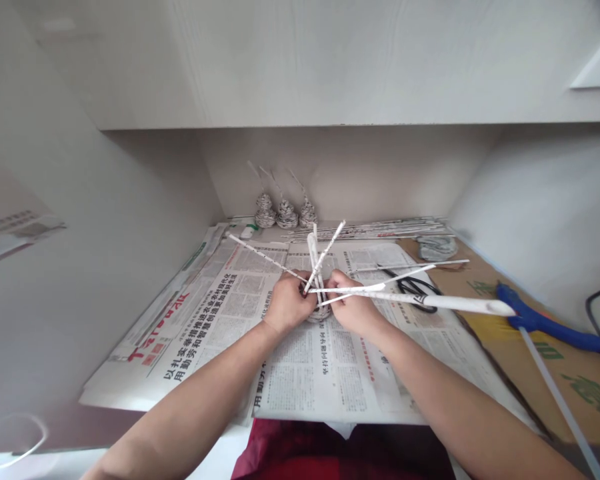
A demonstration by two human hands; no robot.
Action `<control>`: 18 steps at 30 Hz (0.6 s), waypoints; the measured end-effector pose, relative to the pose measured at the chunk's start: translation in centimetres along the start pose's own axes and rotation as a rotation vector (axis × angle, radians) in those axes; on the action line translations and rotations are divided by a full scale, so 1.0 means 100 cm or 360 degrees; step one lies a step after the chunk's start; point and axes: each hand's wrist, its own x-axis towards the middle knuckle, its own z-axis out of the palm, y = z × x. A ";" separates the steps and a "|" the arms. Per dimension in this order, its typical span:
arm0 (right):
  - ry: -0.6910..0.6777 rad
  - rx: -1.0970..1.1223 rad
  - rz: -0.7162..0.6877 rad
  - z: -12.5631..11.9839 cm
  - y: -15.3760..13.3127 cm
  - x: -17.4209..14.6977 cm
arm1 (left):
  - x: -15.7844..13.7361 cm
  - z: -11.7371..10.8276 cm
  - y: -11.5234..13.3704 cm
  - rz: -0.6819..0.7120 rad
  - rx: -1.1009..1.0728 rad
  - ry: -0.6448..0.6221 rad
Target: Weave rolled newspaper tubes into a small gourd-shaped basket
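Between my hands, a small woven paper piece (320, 313) sits low over the newspaper (310, 383), partly hidden by my fingers. My left hand (291, 305) is closed around its left side. On the other side, my right hand (354, 308) is closed with bent fingers on a rolled paper stick (350, 291) at the piece. Several thin newspaper sticks fan out upward, left and right from the weave. A longer, thicker paper tube (445, 303) stretches right, above my right wrist.
Three woven paper gourds (287, 213) stand against the back wall. A bundle of paper sticks (370, 230) lies beside them. Black-handled scissors (415, 293), a grey crumpled bag (437, 249) and a blue glue gun (545, 317) are at right, near cardboard (575, 373). A shelf panel (330, 67) overhangs.
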 end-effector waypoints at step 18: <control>0.0126 0.0587 0.0582 0.017 0.016 0.008 | 0.004 0.011 -0.014 -0.0128 -0.0041 0.0131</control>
